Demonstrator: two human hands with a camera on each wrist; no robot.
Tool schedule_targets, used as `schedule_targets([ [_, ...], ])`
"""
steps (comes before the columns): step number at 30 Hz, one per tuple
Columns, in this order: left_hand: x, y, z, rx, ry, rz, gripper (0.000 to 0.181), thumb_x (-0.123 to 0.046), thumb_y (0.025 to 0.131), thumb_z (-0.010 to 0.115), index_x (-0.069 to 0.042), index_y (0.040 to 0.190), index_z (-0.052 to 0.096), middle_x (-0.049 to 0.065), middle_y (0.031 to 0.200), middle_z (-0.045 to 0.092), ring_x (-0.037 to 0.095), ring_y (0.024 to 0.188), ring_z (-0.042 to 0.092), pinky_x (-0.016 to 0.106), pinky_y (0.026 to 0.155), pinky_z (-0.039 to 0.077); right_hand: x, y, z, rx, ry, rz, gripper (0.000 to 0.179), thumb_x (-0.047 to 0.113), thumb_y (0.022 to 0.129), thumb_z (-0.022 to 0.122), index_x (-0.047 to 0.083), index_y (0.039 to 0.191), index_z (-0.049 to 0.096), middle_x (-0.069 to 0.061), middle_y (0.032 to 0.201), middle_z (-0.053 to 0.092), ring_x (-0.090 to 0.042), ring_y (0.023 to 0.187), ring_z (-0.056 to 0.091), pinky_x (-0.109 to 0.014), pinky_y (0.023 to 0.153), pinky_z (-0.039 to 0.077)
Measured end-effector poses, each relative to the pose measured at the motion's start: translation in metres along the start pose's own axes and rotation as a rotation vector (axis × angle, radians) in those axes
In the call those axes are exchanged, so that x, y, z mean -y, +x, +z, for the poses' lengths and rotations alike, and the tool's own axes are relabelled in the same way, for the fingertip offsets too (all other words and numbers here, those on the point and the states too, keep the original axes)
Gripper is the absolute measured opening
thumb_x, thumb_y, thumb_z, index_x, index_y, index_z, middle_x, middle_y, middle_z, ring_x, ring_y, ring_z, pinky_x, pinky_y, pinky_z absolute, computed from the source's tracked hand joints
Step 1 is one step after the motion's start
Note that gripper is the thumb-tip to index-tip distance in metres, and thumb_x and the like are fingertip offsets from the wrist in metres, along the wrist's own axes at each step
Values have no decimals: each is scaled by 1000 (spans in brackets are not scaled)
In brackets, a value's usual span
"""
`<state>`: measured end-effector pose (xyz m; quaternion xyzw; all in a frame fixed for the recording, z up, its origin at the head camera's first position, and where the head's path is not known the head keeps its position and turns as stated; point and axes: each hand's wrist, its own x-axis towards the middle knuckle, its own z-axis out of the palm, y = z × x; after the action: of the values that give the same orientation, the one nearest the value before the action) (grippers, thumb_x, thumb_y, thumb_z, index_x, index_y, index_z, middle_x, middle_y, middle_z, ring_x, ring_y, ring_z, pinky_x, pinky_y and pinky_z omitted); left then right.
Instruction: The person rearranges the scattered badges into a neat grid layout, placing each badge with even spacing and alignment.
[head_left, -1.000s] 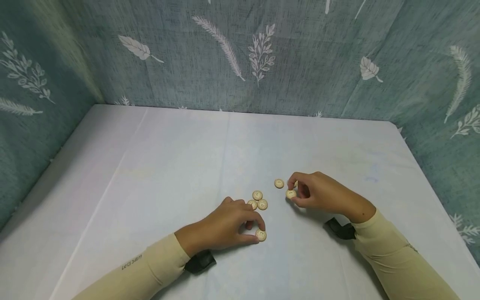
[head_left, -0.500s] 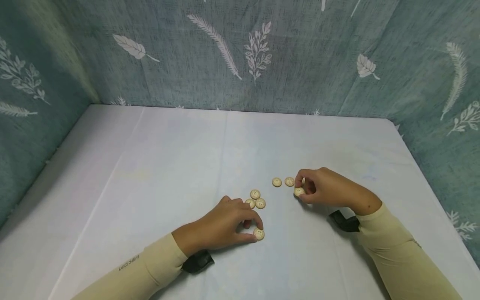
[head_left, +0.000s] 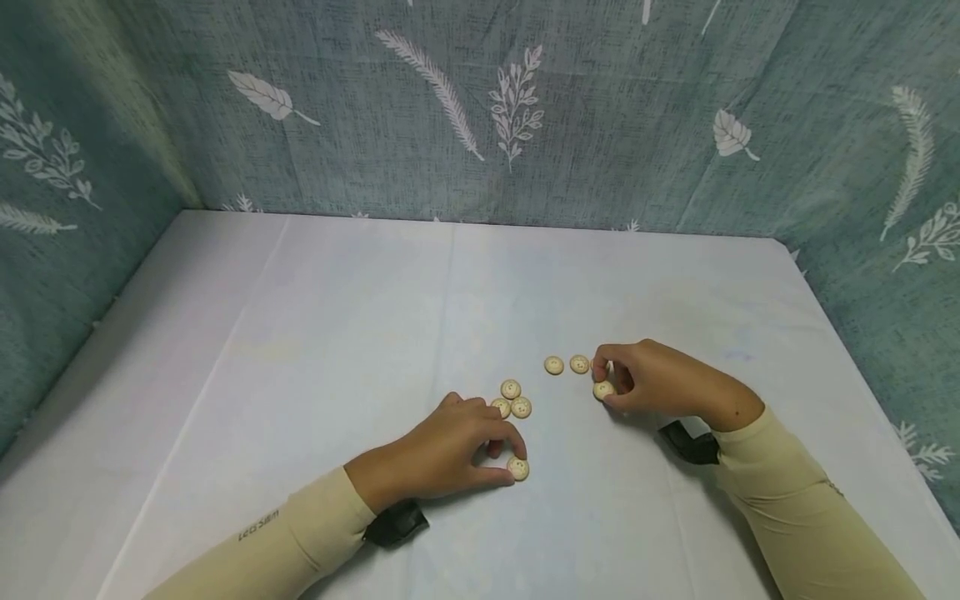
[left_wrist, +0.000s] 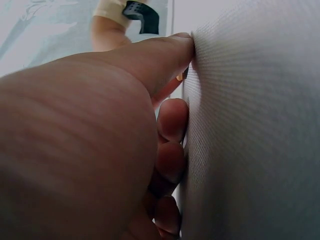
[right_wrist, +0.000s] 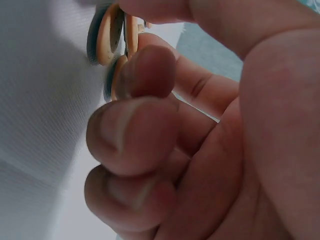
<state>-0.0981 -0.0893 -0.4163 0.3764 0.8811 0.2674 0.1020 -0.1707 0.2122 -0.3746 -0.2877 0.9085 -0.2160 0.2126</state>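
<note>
Two round cream buttons with dark specks are in the hands in the head view. My left hand (head_left: 459, 442) rests on the white cloth and pinches one button (head_left: 517, 468) between thumb and forefinger; in the left wrist view that button is mostly hidden behind the thumb. Farther right, my right hand (head_left: 660, 379) pinches another button (head_left: 603, 390) by its edges, just off or touching the cloth, I cannot tell which. Beyond its fingertips, a sliver of a further button shows. Left of those fingers lie two buttons in a row, a near one (head_left: 579, 364) and a far one (head_left: 553, 365).
Three buttons touch in a small triangle beyond my left fingers, with one button (head_left: 511, 389) at its top. A white cloth (head_left: 337, 317) covers the table. Green leaf-patterned fabric (head_left: 337, 108) rises along the back and sides. Each wrist wears a black strap device (head_left: 397, 523).
My right hand has moved right with its pinched button, then slightly nearer to me, uncovering the second button of the row. My left hand keeps its place.
</note>
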Motion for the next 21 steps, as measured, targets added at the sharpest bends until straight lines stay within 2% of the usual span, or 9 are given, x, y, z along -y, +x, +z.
schedule_targets([
  [15,0,-1,1,6,-7,-3,20,-38,83,81,-33,100,72,-19,79,52,0,79,44,30,78,29,-1,0,0,18,-11,9,13,12,89,70,15,96,58,8,66,51,-5,58,46,-23,57,40],
  [21,0,-1,0,-5,2,-4,20,-38,83,81,-33,100,72,-19,79,52,0,79,44,29,79,29,-2,0,0,1,-20,6,13,13,90,69,16,95,58,8,65,50,-5,57,45,-23,56,39],
])
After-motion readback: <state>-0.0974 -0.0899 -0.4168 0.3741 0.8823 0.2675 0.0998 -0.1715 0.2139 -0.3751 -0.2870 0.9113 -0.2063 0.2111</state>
